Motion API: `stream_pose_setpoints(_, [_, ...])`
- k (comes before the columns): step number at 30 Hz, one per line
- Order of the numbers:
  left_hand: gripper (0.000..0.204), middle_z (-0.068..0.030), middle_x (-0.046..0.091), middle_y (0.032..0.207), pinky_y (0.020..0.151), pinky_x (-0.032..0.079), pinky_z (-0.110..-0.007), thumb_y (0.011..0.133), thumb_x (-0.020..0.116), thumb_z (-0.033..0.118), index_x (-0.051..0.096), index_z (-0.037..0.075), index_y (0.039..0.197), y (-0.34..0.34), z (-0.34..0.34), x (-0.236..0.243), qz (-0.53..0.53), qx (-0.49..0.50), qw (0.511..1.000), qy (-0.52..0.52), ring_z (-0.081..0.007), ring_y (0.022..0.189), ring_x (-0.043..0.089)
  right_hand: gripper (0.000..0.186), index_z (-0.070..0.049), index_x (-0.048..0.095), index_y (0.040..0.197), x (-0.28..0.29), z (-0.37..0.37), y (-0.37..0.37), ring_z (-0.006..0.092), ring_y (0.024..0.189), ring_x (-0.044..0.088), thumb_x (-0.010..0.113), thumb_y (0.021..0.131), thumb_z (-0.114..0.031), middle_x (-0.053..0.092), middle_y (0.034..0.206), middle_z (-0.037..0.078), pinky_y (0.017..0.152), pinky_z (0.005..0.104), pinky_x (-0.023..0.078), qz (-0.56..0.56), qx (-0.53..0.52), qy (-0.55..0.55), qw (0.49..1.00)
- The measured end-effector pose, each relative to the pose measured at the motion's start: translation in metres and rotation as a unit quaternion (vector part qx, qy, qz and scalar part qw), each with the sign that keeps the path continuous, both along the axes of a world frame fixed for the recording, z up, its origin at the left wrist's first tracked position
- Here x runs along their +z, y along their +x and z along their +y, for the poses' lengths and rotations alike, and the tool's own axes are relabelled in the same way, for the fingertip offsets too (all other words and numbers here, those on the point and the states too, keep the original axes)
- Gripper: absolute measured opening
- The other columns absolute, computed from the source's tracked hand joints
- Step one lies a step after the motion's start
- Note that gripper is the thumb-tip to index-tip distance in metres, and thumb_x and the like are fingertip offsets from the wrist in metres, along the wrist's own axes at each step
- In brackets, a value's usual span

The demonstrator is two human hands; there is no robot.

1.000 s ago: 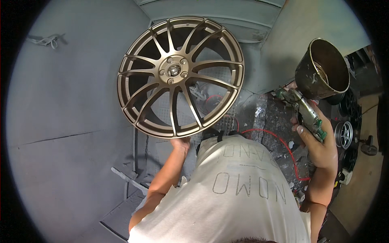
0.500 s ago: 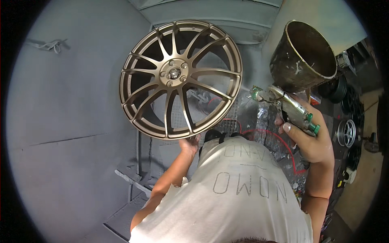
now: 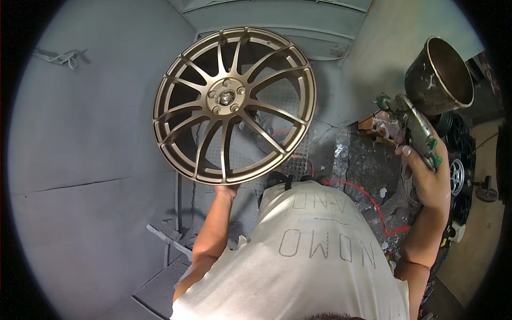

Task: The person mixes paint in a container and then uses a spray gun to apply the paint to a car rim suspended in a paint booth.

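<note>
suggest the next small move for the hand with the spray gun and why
Probably ease the right hand leftward, bringing the spray gun nearer the bronze wheel: the gun sits off to the right, apart from the wheel, its front end facing it, while the left hand is at the wheel's lower edge.

Both grips partly hidden.
Left hand (image 3: 228, 191): most fingers lost behind bronze wheel (image 3: 226, 100). Right hand (image 3: 431, 178): fingers partly behind spray gun (image 3: 418, 129). Cup (image 3: 425, 81): contents indistinct. Silver wheel (image 3: 457, 176): partly masked. Shirt (image 3: 314, 266): cut by lower edge.
</note>
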State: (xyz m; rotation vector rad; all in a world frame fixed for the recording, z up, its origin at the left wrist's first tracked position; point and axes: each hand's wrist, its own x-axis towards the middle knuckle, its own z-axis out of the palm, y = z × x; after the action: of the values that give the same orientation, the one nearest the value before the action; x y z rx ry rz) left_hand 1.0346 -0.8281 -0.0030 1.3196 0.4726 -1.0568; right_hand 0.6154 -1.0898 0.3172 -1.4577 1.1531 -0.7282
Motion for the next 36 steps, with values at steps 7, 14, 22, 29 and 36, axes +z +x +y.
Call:
stream_pose_setpoints(7, [0.063, -0.0097, 0.039, 0.150, 0.111, 0.034, -0.054, 0.097, 0.035, 0.052, 0.040, 0.012, 0.145, 0.042, 0.004, 0.028, -0.101, -0.040, 0.980, -0.167, -0.0331, 0.135, 0.041, 0.049, 0.005, 0.052, 0.129, 0.008, 0.039, 0.008, 0.0090, 0.077, 0.056, 0.060, 0.083, -0.010, 0.063, 0.091, 0.005, 0.059, 0.0211, 0.045, 0.015, 0.030, 0.024, 0.999])
stream_pose_setpoints(14, [0.061, -0.0103, 0.045, 0.144, 0.107, 0.040, -0.053, 0.097, 0.036, 0.051, 0.040, 0.011, 0.144, 0.060, 0.034, 0.003, -0.168, 0.120, 0.975, -0.085, -0.0322, 0.129, 0.048, 0.054, 0.005, 0.054, 0.126, 0.013, 0.062, 0.011, 0.0109, 0.074, 0.059, 0.065, 0.077, -0.014, 0.064, 0.090, 0.007, 0.055, 0.0213, 0.043, -0.031, 0.091, 0.095, 0.991])
stream_pose_setpoints(22, [0.054, -0.0132, 0.060, 0.122, 0.094, 0.050, -0.049, 0.094, 0.044, 0.052, 0.054, 0.009, 0.125, -0.015, 0.046, -0.046, -0.066, 0.106, 0.990, -0.066, -0.0314, 0.106, 0.061, 0.050, 0.010, 0.052, 0.128, 0.006, 0.113, 0.009, 0.0177, 0.091, 0.064, 0.063, 0.079, 0.006, 0.065, 0.103, 0.014, 0.082, 0.0310, 0.050, -0.066, 0.067, 0.109, 0.990])
stream_pose_setpoints(29, [0.063, -0.0111, 0.051, 0.123, 0.091, 0.049, -0.049, 0.088, 0.047, 0.063, 0.052, 0.010, 0.123, -0.070, 0.039, -0.024, -0.016, 0.059, 0.997, -0.037, -0.0296, 0.111, 0.053, 0.055, 0.009, 0.043, 0.135, -0.012, 0.145, -0.008, 0.0147, 0.090, 0.062, 0.060, 0.083, 0.003, 0.065, 0.104, 0.012, 0.074, 0.0254, 0.050, 0.003, -0.081, 0.000, 0.997])
stream_pose_setpoints(36, [0.074, -0.0126, 0.060, 0.116, 0.077, 0.055, -0.041, 0.090, 0.032, 0.072, 0.051, 0.008, 0.121, 0.003, 0.068, -0.046, -0.048, -0.076, 0.995, -0.038, -0.0288, 0.101, 0.062, 0.056, 0.006, 0.044, 0.137, -0.019, 0.161, -0.034, 0.0117, 0.087, 0.062, 0.060, 0.085, -0.007, 0.065, 0.102, 0.010, 0.056, 0.0192, 0.046, -0.002, -0.026, 0.021, 0.999])
